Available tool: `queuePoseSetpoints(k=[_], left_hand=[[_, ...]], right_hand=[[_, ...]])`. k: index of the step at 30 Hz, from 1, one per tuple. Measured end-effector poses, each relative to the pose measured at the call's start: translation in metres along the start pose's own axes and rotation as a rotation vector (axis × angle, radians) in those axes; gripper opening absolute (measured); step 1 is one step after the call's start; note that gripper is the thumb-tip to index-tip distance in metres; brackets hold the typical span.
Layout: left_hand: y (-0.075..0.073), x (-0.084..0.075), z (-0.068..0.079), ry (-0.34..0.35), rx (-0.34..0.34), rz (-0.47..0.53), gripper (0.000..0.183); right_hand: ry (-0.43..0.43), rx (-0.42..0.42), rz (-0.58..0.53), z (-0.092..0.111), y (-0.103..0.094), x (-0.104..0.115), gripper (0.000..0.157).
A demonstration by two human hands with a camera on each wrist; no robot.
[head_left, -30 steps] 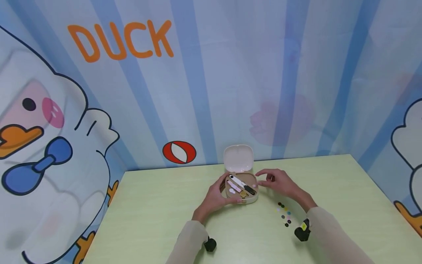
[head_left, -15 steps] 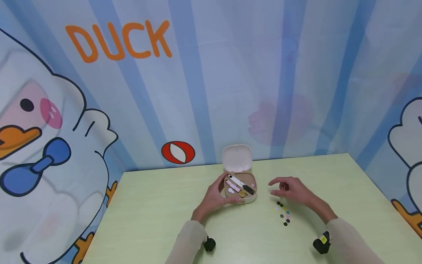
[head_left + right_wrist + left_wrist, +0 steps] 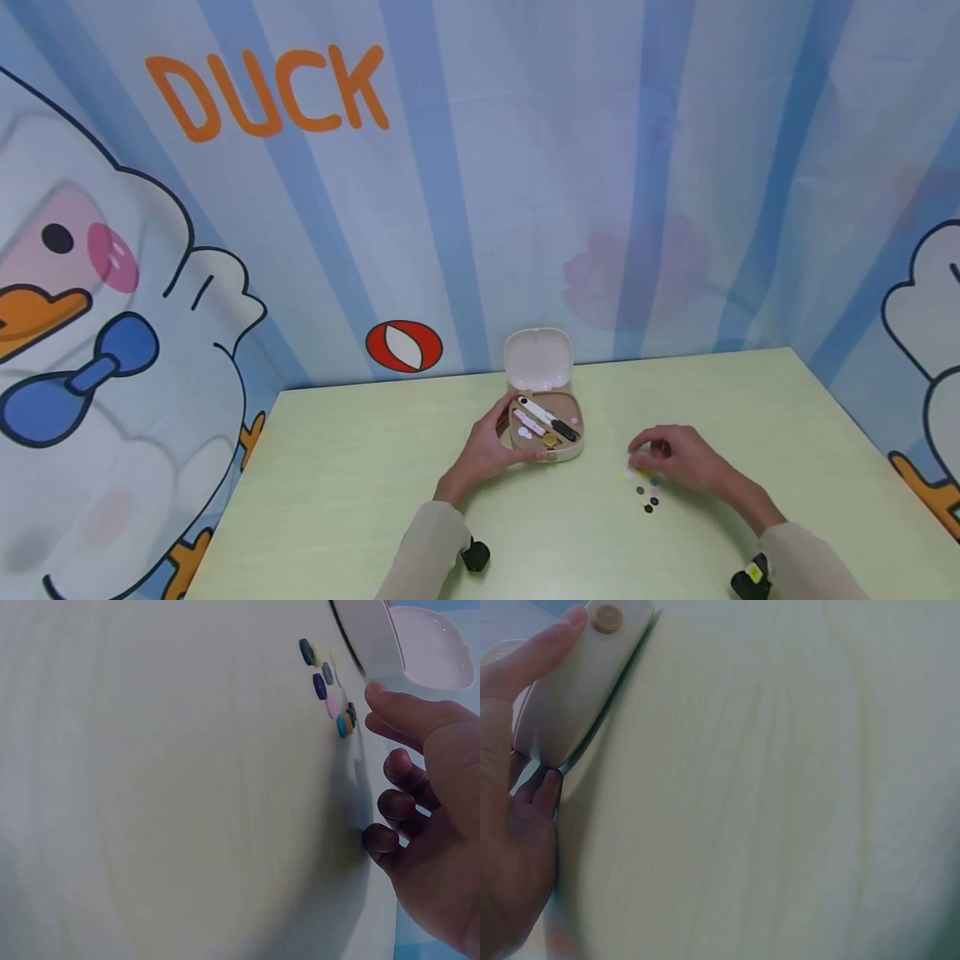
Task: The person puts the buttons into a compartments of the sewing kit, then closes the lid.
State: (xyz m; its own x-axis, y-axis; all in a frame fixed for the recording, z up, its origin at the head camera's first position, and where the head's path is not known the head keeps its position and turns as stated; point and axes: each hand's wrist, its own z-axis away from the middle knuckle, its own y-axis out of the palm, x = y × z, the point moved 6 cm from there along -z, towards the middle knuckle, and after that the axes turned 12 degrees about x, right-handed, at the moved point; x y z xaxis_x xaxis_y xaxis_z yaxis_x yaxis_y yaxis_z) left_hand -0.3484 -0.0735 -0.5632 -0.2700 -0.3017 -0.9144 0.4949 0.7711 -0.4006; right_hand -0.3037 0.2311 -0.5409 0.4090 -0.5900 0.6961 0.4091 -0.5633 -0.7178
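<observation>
My left hand (image 3: 487, 446) grips a small cream case (image 3: 572, 453), its thumb along the front wall and its fingers round the left side. The case stands on the table with its pale pink lid (image 3: 538, 358) raised. Inside lie a white-and-black slim tool (image 3: 546, 417), a pink stick-like piece (image 3: 529, 422), a gold round piece (image 3: 551, 440) and a few small pale discs. Several coloured buttons (image 3: 319, 686) lie scattered right of the case. Over their far end hovers my right hand (image 3: 682, 457), thumb and forefinger close together, the other fingers loosely bent.
The pale green table (image 3: 360, 467) carries the case and buttons. Behind it hangs a blue striped cloth (image 3: 465, 183) with duck pictures. Each sleeve has a dark wrist camera (image 3: 476, 556) at its cuff.
My right hand has moved away from the case's right side, rightward and toward me, to above the buttons. The left hand keeps its grip on the case.
</observation>
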Motion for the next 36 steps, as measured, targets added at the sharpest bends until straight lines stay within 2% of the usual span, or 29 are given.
queuePoseSetpoints(k=[5,10,21,28,36], left_hand=[[0.000,0.000,-0.001,0.012,0.000,0.009,0.105],[0.000,-0.001,0.000,0.013,-0.003,0.009,0.105],[0.001,0.000,0.000,-0.010,-0.004,-0.001,0.104],[0.001,0.000,0.001,-0.020,-0.002,-0.001,0.106],[0.001,0.002,0.000,-0.021,-0.005,0.001,0.105]], right_hand=[[-0.012,-0.023,0.062,0.002,0.004,0.007,0.011],[0.021,-0.041,0.100,0.003,0.006,0.010,0.007],[0.031,-0.055,0.079,0.005,0.008,0.015,0.003],[0.023,-0.006,0.036,0.002,0.008,0.014,0.006],[0.076,0.078,-0.011,-0.003,0.009,0.010,0.010]])
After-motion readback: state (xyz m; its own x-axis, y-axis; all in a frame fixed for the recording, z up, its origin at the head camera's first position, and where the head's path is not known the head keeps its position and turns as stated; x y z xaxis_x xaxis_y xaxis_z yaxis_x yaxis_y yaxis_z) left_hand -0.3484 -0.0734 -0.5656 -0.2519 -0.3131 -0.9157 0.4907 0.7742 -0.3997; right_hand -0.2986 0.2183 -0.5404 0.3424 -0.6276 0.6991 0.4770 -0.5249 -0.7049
